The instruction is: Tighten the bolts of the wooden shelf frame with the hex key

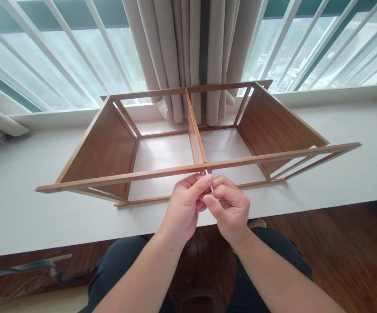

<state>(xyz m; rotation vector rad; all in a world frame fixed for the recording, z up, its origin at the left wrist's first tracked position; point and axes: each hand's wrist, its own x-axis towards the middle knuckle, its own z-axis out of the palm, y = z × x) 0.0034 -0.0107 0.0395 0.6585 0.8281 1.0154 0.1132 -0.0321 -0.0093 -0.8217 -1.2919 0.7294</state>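
A brown wooden frame with side panels and a middle divider stands on the white ledge. In front of its near rail, at the divider, is a thin metal rod, possibly a hex key or long screw. Its upper end meets or nearly meets the rail's underside. My left hand is closed, thumb and fingers pinching the rod. My right hand is closed too, its fingertips at the rod's lower end. The fingers partly hide what lies between them.
The white ledge runs under a barred window. Beige curtains hang behind the frame, close to its back rail. Below the ledge's near edge are my knees and the dark wood floor. A dark strap lies at lower left.
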